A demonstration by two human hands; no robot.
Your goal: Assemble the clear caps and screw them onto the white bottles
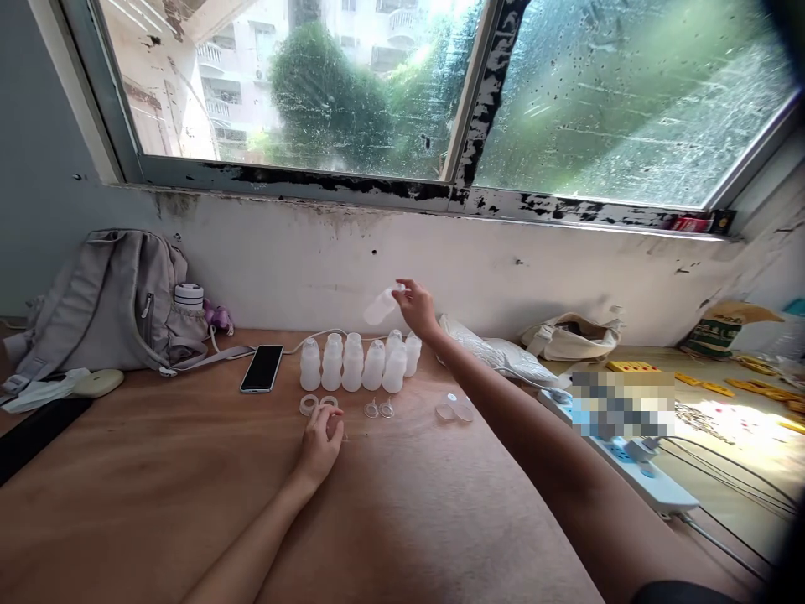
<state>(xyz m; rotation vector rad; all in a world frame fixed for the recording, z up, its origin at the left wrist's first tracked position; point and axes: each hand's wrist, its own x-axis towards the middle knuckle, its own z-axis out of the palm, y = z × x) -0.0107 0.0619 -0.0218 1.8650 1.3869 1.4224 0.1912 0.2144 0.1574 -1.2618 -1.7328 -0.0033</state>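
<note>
My right hand [415,308] is raised above the row, its fingers pinching one end of a translucent white bottle [380,308], which hangs tilted down to the left. Below it, several frosted bottles [353,362] stand upright in a group on the wooden table [189,486]. My left hand [324,440] rests on the table with curled fingers by two white rings [309,405]; whether it grips anything small is hidden. Two clear nipple-like pieces [379,409] lie right of the rings. Farther right are two clear round caps [454,411].
A phone [262,369] and a grey backpack [119,302] are at the left. A plastic bag [494,351], a beige pouch [572,337] and a power strip [647,474] with cables are at the right. The wall and window stand behind.
</note>
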